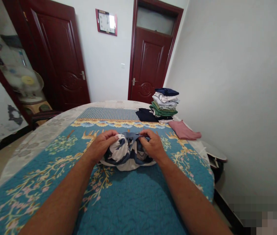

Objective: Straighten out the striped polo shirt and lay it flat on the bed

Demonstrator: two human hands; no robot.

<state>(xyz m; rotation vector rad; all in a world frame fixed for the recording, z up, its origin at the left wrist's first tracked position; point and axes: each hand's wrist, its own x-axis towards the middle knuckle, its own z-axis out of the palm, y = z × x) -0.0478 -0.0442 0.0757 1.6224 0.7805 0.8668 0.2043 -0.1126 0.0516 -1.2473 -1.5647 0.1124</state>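
Observation:
A bunched garment in white and dark blue (126, 156) lies on the teal quilted cloth (128, 202) in front of me. My left hand (104, 143) pinches its upper left edge between thumb and fingers. At the upper right, my right hand (152, 143) grips the blue-grey band along the same edge. Between the two hands the band is held up, while the lower part of the garment rests on the cloth. Its exact kind cannot be made out, as it is crumpled.
A stack of folded clothes (165, 102) stands at the table's far right, with a dark folded piece (145, 115) beside it. A pink garment (184, 130) lies near the right edge. The patterned tablecloth (25, 153) shows at the left. A wall rises close on the right.

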